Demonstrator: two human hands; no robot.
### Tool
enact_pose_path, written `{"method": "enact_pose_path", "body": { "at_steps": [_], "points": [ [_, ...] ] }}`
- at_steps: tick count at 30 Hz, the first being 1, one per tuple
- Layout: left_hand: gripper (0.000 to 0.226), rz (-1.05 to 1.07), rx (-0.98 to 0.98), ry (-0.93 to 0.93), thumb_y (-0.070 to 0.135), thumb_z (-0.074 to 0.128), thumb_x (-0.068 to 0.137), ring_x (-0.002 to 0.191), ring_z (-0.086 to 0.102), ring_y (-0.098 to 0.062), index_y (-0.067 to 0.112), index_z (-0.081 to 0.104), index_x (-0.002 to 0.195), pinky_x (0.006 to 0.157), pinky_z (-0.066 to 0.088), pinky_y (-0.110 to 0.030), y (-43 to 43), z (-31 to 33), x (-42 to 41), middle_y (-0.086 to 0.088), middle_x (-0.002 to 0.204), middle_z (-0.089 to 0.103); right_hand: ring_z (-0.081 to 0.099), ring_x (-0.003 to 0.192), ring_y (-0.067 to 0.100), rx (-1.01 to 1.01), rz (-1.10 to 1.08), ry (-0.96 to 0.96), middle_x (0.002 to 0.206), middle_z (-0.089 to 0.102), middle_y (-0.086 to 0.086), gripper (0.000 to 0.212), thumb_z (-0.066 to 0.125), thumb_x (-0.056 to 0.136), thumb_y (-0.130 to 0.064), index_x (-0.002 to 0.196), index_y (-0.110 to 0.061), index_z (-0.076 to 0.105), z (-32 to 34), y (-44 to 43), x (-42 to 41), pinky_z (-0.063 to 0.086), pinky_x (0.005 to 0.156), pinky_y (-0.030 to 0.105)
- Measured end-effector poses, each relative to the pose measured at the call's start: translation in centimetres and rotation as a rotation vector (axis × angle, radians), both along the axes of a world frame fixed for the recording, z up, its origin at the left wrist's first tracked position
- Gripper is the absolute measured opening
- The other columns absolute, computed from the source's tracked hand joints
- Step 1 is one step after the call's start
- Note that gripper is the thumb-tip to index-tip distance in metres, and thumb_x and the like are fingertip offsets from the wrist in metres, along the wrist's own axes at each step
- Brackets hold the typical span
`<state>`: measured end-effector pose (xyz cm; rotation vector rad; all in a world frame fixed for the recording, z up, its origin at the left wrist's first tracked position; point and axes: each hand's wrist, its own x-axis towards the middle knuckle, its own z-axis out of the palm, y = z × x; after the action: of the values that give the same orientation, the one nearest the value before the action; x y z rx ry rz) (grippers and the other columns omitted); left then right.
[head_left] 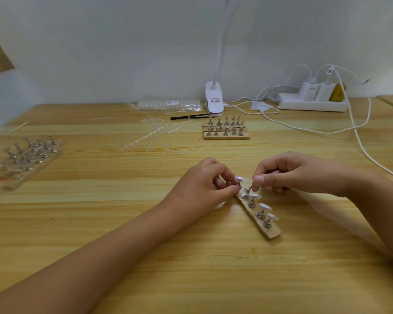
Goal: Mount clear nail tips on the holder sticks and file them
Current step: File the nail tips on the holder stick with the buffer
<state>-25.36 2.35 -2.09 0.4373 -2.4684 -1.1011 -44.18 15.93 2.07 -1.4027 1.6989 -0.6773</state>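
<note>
Left hand [204,184] pinches a holder stick [238,186] at the far end of the wooden strip [259,214] on the desk [145,223]; right hand [288,173] grips a clear nail tip [255,182] over the next stick. Three nearer sticks on the strip carry mounted tips [265,206]. Bag of tips [168,104] lies by the wall.

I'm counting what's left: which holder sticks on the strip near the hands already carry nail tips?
Three sticks nearest the camera carry tips on the strip; the right hand covers another's top.
</note>
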Motion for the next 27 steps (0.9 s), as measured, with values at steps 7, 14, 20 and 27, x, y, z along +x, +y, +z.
{"method": "enact_pose_path", "body": {
  "at_steps": [7,14,20,27],
  "points": [
    [0.011,-0.008,0.0,0.006,0.023,0.075,0.086,0.08,0.059,-0.008,0.03,0.067,0.089,0.077,0.055,-0.03,-0.1,-0.1,0.1,0.009,0.099,0.058,0.049,0.067,0.007,0.027,-0.014,0.041,0.07,0.055,-0.008,0.036,0.063,0.074,-0.061,0.09,-0.031,0.075,-0.3,-0.3,0.6,0.043,0.065,0.024],
    [0.009,-0.008,-0.074,0.039,0.027,0.074,0.086,0.081,0.059,-0.009,0.028,0.065,0.088,0.076,0.055,-0.031,-0.2,0.2,0.8,0.009,0.096,0.056,0.052,0.07,0.005,0.047,-0.016,0.062,0.072,0.058,-0.013,0.044,0.058,0.076,-0.073,0.091,-0.035,0.075,0.3,0.1,0.7,0.046,0.066,0.022],
    [0.016,-0.132,-0.343,-0.019,0.047,0.063,0.085,0.07,0.051,-0.002,0.037,0.068,0.096,0.061,0.05,-0.031,0.7,0.5,2.0,0.016,0.077,0.052,0.043,0.065,0.002,0.056,0.049,0.159,0.069,0.048,-0.016,0.035,0.073,0.071,-0.065,0.094,-0.039,0.072,0.8,0.3,0.9,0.036,0.064,0.023],
    [0.013,-0.129,-0.38,-0.035,0.039,0.069,0.089,0.065,0.048,0.004,0.041,0.073,0.101,0.059,0.043,-0.026,0.6,0.4,1.8,0.022,0.067,0.05,0.043,0.063,0.007,-0.012,0.055,0.169,0.066,0.042,-0.006,0.022,0.071,0.07,-0.055,0.088,-0.041,0.074,1.2,0.4,1.1,0.035,0.058,0.019]
  ]
}}
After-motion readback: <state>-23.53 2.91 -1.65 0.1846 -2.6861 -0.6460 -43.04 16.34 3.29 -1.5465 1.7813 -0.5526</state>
